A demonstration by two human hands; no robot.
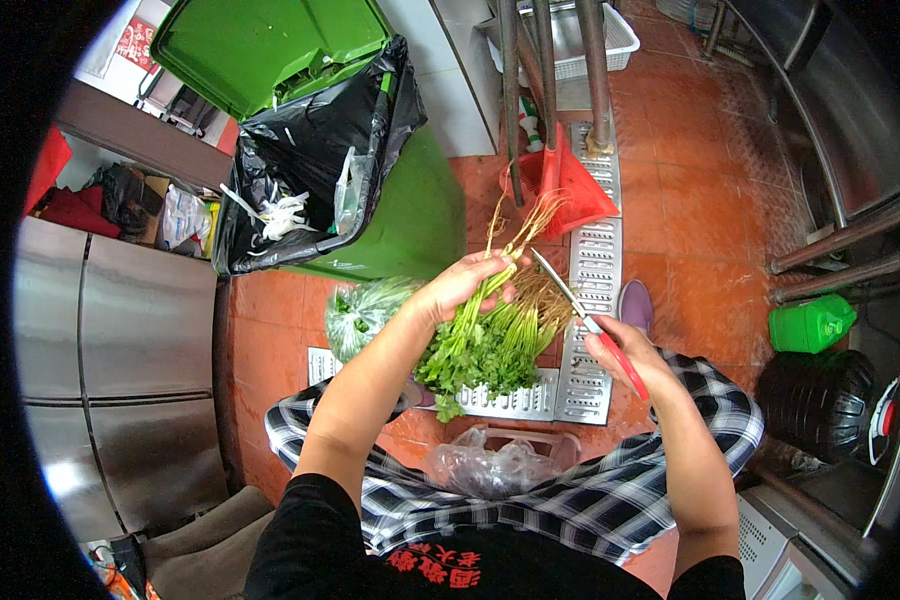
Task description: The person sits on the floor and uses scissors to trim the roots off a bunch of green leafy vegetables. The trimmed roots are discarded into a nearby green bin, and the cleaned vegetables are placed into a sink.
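Hands, 2, bare. Left hand (pixel 473 285): closed around 1 bunch of rooted green stems (pixel 492 288), pale roots pointing away from the body, held above the pile. Right hand (pixel 630 358): closed on the handle of 1 red-handled cutting tool (pixel 625 360), its tip near the roots; knife or scissors, cannot tell.

Leafy greens (pixel 480 362), 1 pile: lying across the near strip of the metal drain grating (pixel 597 262), beside the corner where its 2 strips meet; leaves toward the wearer.

Clear bag of greens (pixel 362 318), 1: on the tiled floor (pixel 685 220), left of the pile, near the grating's left end.

Dustpan (pixel 570 190), red, 1: at the left edge of the grating's long strip.

Bin (pixel 425 205), green, 1: lid raised, black liner (pixel 270 150) inside, standing beyond the bag.

Jug (pixel 812 323), green, 1: on the right, well apart from the grating.
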